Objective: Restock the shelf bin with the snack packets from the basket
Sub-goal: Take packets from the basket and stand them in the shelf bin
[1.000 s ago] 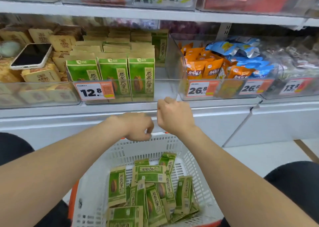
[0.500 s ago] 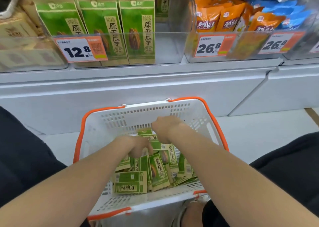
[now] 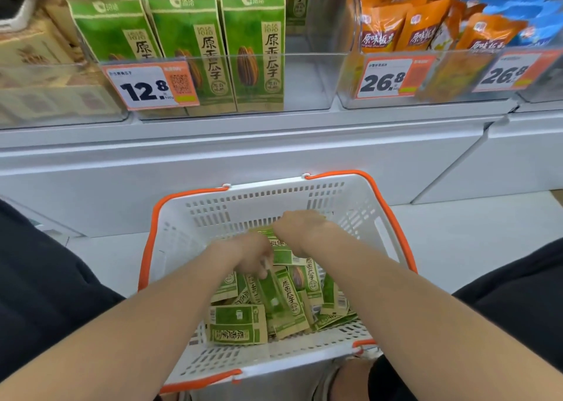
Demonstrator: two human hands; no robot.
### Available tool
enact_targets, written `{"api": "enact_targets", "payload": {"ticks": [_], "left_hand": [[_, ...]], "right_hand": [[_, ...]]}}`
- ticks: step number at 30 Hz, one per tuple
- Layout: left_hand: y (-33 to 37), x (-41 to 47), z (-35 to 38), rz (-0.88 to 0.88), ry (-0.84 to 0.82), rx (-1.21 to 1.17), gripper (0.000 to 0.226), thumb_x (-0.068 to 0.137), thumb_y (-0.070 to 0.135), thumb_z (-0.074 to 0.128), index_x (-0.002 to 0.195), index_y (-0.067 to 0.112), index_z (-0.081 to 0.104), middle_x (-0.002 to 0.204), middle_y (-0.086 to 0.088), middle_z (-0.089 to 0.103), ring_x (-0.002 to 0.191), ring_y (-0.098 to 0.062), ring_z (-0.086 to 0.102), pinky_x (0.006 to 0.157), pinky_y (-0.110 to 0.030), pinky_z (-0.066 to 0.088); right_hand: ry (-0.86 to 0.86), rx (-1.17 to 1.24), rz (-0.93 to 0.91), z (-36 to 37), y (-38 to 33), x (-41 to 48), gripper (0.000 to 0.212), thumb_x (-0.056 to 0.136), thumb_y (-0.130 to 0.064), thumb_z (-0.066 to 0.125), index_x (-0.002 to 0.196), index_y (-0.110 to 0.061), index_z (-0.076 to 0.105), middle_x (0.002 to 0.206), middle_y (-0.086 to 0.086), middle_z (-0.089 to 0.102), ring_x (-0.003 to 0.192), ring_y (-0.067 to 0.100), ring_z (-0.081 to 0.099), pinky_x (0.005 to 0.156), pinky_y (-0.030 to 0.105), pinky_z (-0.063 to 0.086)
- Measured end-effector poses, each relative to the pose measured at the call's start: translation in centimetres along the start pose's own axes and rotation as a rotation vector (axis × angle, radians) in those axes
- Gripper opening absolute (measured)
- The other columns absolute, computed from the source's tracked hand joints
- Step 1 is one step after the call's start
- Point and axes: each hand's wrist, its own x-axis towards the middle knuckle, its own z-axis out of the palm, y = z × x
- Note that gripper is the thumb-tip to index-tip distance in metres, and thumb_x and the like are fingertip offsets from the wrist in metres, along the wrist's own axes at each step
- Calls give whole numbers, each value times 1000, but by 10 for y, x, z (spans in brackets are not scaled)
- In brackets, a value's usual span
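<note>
A white basket [image 3: 359, 205] with an orange rim sits low in the middle, below the shelf. Several green snack packets [image 3: 240, 324] lie jumbled inside it. My left hand [image 3: 248, 256] is down in the pile, its fingers curled round the top of one green packet [image 3: 275, 294]. My right hand [image 3: 300, 230] reaches in just behind it and curls onto another green packet [image 3: 283, 252]; its fingertips are hidden. Above, the clear shelf bin [image 3: 307, 80] holds upright green packets [image 3: 185, 44] on its left side and bare floor on its right.
A 12.8 price tag [image 3: 149, 86] hangs on the bin's front. To the right, a bin of orange packets [image 3: 384, 31] carries a 26.8 tag [image 3: 385, 79]. Tan boxes [image 3: 36, 53] fill the bin on the left. My dark-clothed knees flank the basket.
Both hands came down from the shelf edge into the basket and closed on packets. The view tilted down with them.
</note>
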Motion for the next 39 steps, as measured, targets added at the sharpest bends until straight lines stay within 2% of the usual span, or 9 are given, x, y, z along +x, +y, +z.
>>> {"api": "enact_targets", "payload": {"ticks": [3,7,11,14,18,24,29,33,39], "left_hand": [[-8,-10,-24,-25,153,-415,6,97,22,71,103,20,70,103,-2,68,92,-18,66,77,-35,54],[-10,-24,-41,-70,439,-892,14,94,12,66,81,11,70,89,-9,73,91,-31,71,90,-47,54],[-17,-36,-49,-185,597,-1105,19,65,36,70,68,18,67,111,-16,70,91,-31,68,92,-59,55],[-10,-47,-55,-200,691,-895,16,83,30,66,73,17,67,86,-5,69,77,-24,64,66,-39,55],[-2,-52,-61,-24,676,-649,48,104,43,49,72,14,68,71,-5,65,74,-25,62,71,-36,46],[10,-66,-77,199,735,-785,34,104,43,46,107,34,78,101,14,77,99,-11,69,87,-34,53],[23,-81,-90,224,900,-709,40,113,29,48,75,31,61,60,21,56,60,0,50,61,-30,33],[25,-82,-101,112,1150,-693,44,112,32,48,70,21,58,59,6,55,57,-9,49,56,-34,30],[44,-97,-118,104,1393,-567,39,113,35,41,77,26,50,64,8,53,61,-10,50,55,-31,30]], "right_hand": [[-60,237,34,-3,14,-4,53,89,-16,76,136,-16,50,123,7,60,103,27,62,81,38,55],[19,477,41,-10,33,-10,83,62,-47,93,119,-26,38,109,-1,59,96,24,62,83,46,57],[222,455,-20,-21,35,-14,74,58,-43,93,106,-33,37,98,-3,59,87,22,61,76,46,57],[223,511,-40,-32,35,-22,57,63,-45,84,104,-35,45,86,-1,68,75,23,69,69,45,60],[300,479,23,-48,37,-33,28,82,-51,67,99,-30,65,80,1,66,85,26,67,71,36,53],[376,651,37,-73,52,-49,42,102,-50,58,86,-12,67,68,9,72,48,18,71,64,38,59],[572,740,118,-84,53,-53,52,96,-58,64,81,-8,60,64,10,71,45,19,69,54,40,57],[689,901,82,-98,49,-56,24,90,-45,79,91,-21,74,73,-3,75,62,10,69,62,37,59],[726,815,54,-128,50,-77,25,83,-32,87,86,-28,63,80,-11,73,78,3,68,67,27,49]]}}
